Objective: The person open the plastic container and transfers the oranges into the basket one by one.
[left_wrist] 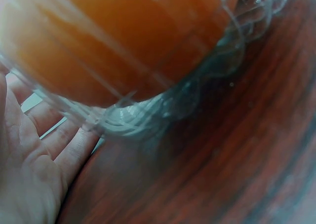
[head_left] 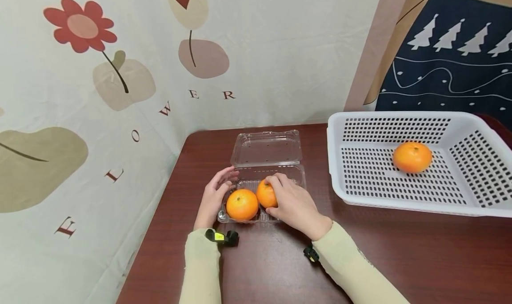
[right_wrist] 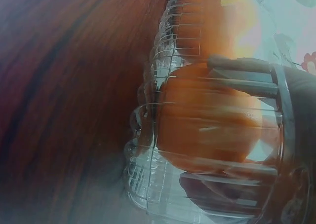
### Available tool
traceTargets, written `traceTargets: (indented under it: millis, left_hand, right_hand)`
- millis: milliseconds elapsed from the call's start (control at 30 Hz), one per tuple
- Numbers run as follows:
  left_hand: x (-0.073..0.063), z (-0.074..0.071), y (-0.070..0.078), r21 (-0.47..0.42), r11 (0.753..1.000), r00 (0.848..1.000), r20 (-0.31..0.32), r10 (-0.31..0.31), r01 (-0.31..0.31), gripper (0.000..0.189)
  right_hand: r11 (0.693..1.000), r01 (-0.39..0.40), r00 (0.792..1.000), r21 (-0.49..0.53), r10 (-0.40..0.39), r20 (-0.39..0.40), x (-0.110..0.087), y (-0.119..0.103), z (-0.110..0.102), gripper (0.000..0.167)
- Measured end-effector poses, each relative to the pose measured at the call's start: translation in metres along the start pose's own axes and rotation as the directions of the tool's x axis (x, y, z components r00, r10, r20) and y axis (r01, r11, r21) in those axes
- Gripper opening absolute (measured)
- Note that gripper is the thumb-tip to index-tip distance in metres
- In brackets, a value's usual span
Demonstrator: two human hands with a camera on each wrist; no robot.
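A clear plastic clamshell box [head_left: 296,175] lies on the table with its lid [head_left: 266,147] folded back behind it. One orange [head_left: 242,205] sits at the box's left front. Beside it is a second orange [head_left: 266,194], which my right hand [head_left: 294,202] grips from above and the right, thumb towards the front. In the right wrist view that orange [right_wrist: 207,120] shows through the ribbed box wall, with fingers around it. My left hand [head_left: 214,197] is at the box's left side; in the left wrist view its extended fingers [left_wrist: 69,145] lie against the plastic wall.
A white perforated plastic basket [head_left: 338,170] stands to the right, with one orange [head_left: 412,157] in it. The brown wooden table [head_left: 260,268] meets a printed cloth [head_left: 280,73] at the back and left. A dark tree-patterned cloth [head_left: 448,82] hangs behind the basket.
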State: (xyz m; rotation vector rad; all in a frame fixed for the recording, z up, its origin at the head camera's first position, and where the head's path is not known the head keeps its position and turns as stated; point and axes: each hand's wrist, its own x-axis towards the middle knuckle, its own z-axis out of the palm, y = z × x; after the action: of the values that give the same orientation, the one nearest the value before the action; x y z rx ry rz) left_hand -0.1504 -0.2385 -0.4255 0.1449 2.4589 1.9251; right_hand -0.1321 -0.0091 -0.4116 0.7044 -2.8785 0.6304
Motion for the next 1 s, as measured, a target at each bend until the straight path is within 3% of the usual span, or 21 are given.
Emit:
traceTargets:
  millis: [367, 1000]
  left_hand:
    - [0.0007, 0.0002, -0.0004, -0.005, 1.0, 1.0, 0.006, 0.011, -0.011, 0.039]
    - [0.001, -0.0007, -0.0018, -0.027, 1.0, 1.0, -0.002, -0.005, 0.005, 0.038]
  right_hand:
    - [1.0, 0.003, 0.999, -0.025, -0.004, -0.041, -0.0014, 0.0004, 0.0001, 0.065]
    - [1.0, 0.002, 0.996, 0.025, 0.0, -0.085, -0.0019, 0.002, -0.0002, 0.061]
